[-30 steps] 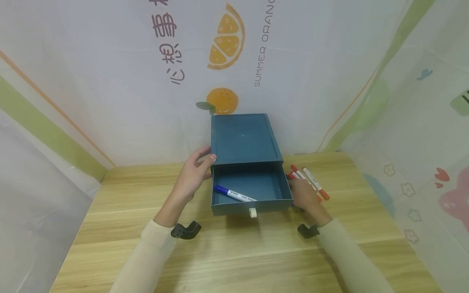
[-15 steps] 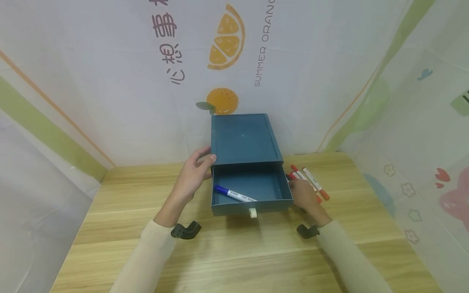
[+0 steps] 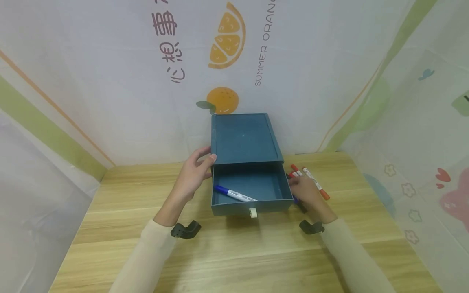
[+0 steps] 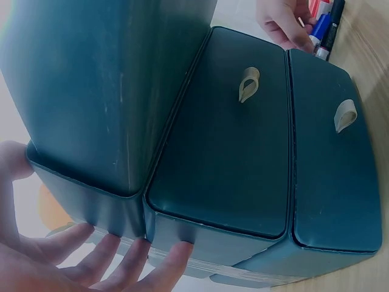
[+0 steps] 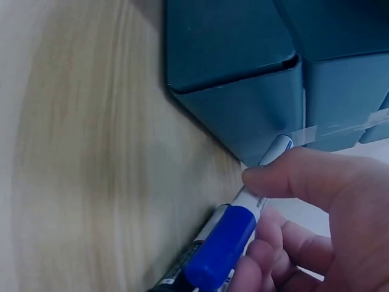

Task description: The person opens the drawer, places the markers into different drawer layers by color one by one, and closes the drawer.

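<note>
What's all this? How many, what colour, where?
Table: one, pale wood, underneath.
Cloth: count unclear, printed white, behind.
Drawer unit: one, blue-green, on table.
Drawers: three, blue-green, top open.
Pulls: three, whitish, drawer fronts.
Blue markers: two, blue-white, top drawer and right hand.
Black marker: one visible, black-white, beside right hand.
Red markers: three visible, red-white, right of unit.
Sleeves: two, cream, head view's bottom.
Wrist devices: two, black, beside sleeves.
Left hand: one, touching unit.
Right hand: one, pinching blue marker.
</note>
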Demonstrator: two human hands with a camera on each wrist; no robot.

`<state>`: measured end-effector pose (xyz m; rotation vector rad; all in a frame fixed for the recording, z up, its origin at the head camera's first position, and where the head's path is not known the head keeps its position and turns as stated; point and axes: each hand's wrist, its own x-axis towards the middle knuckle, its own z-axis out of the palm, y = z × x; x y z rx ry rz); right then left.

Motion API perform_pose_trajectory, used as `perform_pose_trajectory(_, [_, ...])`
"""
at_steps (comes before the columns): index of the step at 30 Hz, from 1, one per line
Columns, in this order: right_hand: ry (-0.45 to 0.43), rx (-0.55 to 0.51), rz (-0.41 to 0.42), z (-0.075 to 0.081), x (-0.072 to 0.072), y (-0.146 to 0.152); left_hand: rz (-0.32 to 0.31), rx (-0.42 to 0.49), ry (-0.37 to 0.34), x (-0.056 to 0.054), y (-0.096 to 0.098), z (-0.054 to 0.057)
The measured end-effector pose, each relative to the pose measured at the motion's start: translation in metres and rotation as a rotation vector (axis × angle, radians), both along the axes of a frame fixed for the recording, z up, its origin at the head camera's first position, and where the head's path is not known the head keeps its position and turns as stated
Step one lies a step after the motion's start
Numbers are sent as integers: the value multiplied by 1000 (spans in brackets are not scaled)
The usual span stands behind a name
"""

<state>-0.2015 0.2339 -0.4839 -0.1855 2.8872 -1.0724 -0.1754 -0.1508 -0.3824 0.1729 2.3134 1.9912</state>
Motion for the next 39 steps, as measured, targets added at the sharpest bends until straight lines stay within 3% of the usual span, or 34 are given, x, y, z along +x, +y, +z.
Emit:
perform_pose_trajectory(7, [40,4,-19,9,2,1,0,2,-3,0,0,0])
perform_pose_trajectory(15, [-75,-99,-30,16,-1,9,-4,8,-4,0,-1,-1])
perform_pose_trajectory(22, [-140,-262,-13,24,-2,15,-8,12,-3,0,-2,-1])
perform_pose_trajectory(31, [-129,-231,6,39,-2,20,-9,16,-5,0,-2,-1])
perform_pose_trajectory(39, [-145,-286,33,63,2,21,-14,21,-3,0,-1,1])
